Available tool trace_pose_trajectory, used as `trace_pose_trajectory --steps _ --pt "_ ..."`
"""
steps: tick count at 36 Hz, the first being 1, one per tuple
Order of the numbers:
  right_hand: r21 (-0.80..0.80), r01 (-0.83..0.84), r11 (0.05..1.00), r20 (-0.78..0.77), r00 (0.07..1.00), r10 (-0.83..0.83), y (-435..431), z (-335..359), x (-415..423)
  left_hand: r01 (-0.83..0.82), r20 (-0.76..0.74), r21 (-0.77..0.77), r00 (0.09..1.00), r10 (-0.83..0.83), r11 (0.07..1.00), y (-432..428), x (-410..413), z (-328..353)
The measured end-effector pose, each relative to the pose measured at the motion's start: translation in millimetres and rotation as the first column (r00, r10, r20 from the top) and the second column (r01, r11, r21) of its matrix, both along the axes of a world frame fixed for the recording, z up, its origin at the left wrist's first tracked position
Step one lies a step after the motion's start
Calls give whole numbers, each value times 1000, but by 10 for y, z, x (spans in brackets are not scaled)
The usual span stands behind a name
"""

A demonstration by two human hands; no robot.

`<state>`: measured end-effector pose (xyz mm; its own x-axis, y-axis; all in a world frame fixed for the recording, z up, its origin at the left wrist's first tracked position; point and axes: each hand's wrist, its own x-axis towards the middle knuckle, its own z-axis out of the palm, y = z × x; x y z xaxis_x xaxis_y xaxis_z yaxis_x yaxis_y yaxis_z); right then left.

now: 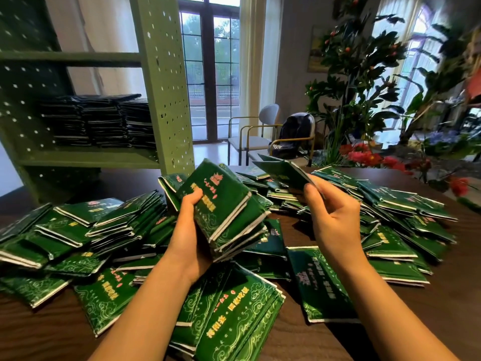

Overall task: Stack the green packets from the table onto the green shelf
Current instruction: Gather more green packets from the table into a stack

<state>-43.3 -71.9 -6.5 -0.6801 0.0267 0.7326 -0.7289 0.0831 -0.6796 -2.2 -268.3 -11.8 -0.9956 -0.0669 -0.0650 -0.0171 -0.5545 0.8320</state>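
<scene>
Many green packets (234,316) with white edges and printed patterns lie heaped across the dark wooden table (39,334). My left hand (190,230) grips a thick stack of packets (223,204) from below, thumb on top, raised above the heap. My right hand (335,217) pinches a single packet (281,173) held up just right of that stack. The green perforated shelf (164,100) stands at the back left, and dark stacks of packets (99,121) sit in rows on its lower board.
Behind the table stand two chairs (250,131), one with a dark bag (294,134) on it. Leafy plants and red flowers (364,155) crowd the right side, near the table's far edge. Tall windows fill the back wall.
</scene>
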Motion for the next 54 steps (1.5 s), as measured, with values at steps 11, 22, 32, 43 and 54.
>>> trace_pose_trajectory --steps 11,22,32,43,54 --pt "319 -85 944 -251 953 170 -225 -71 142 -14 -2 -125 1000 14 992 74 -63 -77" --pt "551 -5 835 -234 959 161 -221 -73 186 16 -73 -223 997 -33 975 95 16 -41" --pt "283 -246 927 45 969 244 -201 -22 163 -75 -89 -272 995 52 959 42 -161 -224" --pt "41 -387 921 572 765 296 -333 81 145 -92 -109 -280 992 64 956 34 -176 -164" --pt "-206 -485 850 622 606 496 -142 353 225 54 -188 -422 971 -146 905 239 -80 143"
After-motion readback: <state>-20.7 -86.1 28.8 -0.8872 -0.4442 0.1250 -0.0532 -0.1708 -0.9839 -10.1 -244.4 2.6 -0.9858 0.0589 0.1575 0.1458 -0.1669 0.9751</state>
